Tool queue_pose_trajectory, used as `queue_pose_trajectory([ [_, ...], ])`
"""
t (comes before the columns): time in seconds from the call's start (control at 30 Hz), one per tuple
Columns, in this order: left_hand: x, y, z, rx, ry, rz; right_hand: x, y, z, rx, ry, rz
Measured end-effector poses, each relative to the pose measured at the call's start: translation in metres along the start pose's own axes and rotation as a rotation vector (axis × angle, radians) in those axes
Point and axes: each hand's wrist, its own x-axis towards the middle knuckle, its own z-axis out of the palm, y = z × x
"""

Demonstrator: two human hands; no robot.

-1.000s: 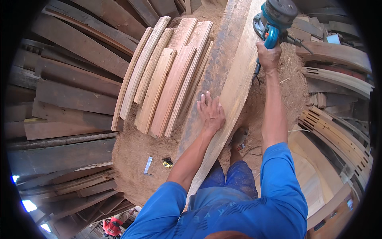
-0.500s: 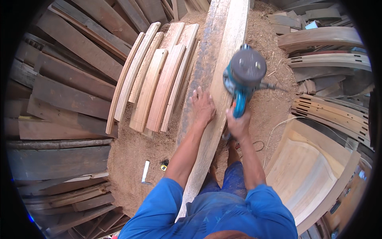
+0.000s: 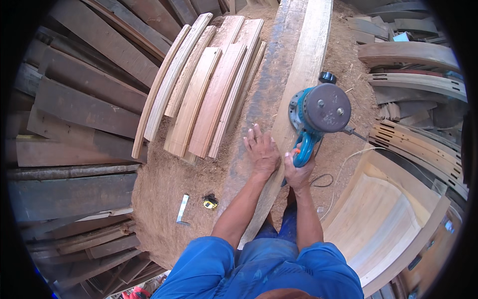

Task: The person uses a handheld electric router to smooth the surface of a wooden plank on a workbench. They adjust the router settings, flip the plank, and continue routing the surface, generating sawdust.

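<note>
My right hand [image 3: 300, 169] is wrapped round the rear handle of a teal router [image 3: 326, 107] with a dark round motor top and a black front knob. The tool stands over the right edge of a long pale plank [image 3: 294, 94]. My left hand [image 3: 264, 149] lies flat with fingers apart at the plank's left edge, reaching onto the darker, dusty bench board [image 3: 264, 82] beneath it. Where the router's cutter meets the wood is hidden under the tool.
Several machined wood pieces [image 3: 217, 94] lie to the left. Nearer me are a tape measure [image 3: 210, 201] and a small square [image 3: 182, 209] on sawdust. A curved panel frame [image 3: 383, 219] stands at the right, with a cord [image 3: 341, 167] near it. Stacked boards [image 3: 84, 104] ring the space.
The router and my right hand have come nearer to me along the plank. My left hand has slid toward me too and is now spread flatter. The whole view has shifted a little.
</note>
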Motion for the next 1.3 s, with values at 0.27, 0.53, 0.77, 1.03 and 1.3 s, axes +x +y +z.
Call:
queue_pose_trajectory([
  [0.27,0.001,0.003,-0.003,-0.026,-0.008,-0.018,0.042,-0.004,0.006,0.014,0.049,-0.04],
  [0.53,0.001,0.002,0.001,-0.057,-0.026,-0.038,0.075,0.002,0.006,0.021,0.075,-0.079],
  [0.77,0.0,0.003,-0.001,-0.06,-0.048,-0.049,0.118,0.001,0.009,-0.025,0.08,-0.1],
  [1.03,0.001,0.007,-0.007,-0.045,-0.057,-0.026,0.251,-0.003,0.006,-0.056,0.082,-0.202],
  [1.3,0.002,0.006,-0.01,-0.03,-0.097,-0.033,0.285,-0.006,0.001,-0.042,0.082,-0.072],
])
